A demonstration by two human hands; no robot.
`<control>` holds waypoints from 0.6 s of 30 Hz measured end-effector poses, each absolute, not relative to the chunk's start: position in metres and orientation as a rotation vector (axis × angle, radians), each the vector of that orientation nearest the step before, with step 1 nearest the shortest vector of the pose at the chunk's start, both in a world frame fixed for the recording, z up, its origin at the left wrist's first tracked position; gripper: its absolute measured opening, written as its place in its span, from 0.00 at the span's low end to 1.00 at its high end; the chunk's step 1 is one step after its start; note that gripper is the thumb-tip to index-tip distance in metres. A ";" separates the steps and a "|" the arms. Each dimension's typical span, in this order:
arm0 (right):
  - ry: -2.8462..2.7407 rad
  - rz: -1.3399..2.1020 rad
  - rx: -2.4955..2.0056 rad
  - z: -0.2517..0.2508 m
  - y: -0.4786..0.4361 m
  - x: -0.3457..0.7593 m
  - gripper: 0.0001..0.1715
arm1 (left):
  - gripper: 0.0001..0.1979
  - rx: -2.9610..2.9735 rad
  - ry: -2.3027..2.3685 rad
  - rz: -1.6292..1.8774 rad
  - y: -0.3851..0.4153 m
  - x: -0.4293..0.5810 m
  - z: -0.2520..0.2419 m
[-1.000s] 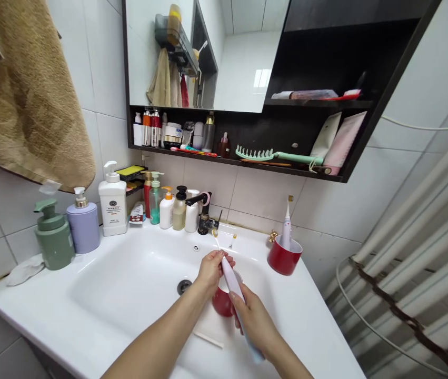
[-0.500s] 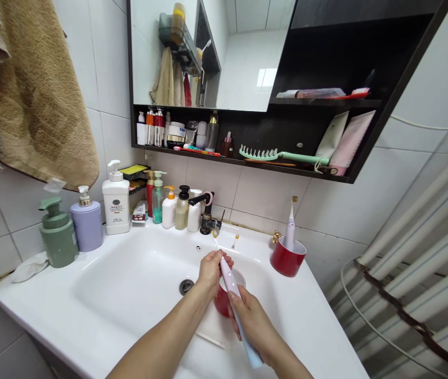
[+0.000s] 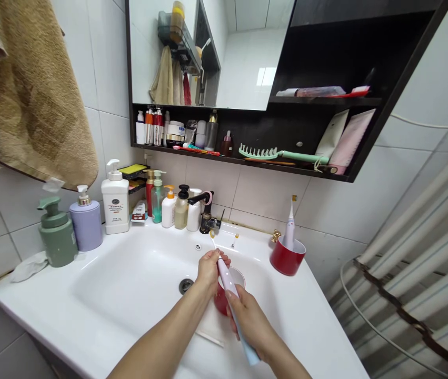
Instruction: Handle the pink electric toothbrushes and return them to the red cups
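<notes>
Over the white basin (image 3: 129, 279), my left hand (image 3: 209, 271) grips the slim neck of a pale pink and blue electric toothbrush (image 3: 228, 281). Its small brush head (image 3: 211, 237) points up toward the black faucet (image 3: 207, 221). My right hand (image 3: 249, 318) is closed around the lower handle, whose blue end sticks out below my fingers. Directly under my hands, a red cup (image 3: 220, 300) stands in the basin, partly hidden by them.
Pump bottles, including a green one (image 3: 56, 237) and a white one (image 3: 115, 202), line the basin's back edge. A second toothbrush stands in a red cup (image 3: 287, 258) at the right. Above is a dark mirrored cabinet (image 3: 247, 152). A brown towel (image 3: 38, 100) hangs left, a striped curtain (image 3: 413, 252) right.
My hands and the toothbrush have shifted slightly left. The grip of both hands looks unchanged.
</notes>
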State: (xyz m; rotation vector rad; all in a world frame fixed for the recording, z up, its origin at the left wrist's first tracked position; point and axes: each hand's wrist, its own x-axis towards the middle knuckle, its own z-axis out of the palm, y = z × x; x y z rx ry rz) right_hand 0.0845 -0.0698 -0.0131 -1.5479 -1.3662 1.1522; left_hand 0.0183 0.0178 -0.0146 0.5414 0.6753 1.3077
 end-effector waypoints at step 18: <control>-1.424 1.133 -1.579 -0.013 -0.071 0.087 0.14 | 0.05 0.529 0.624 1.338 0.021 0.020 -0.017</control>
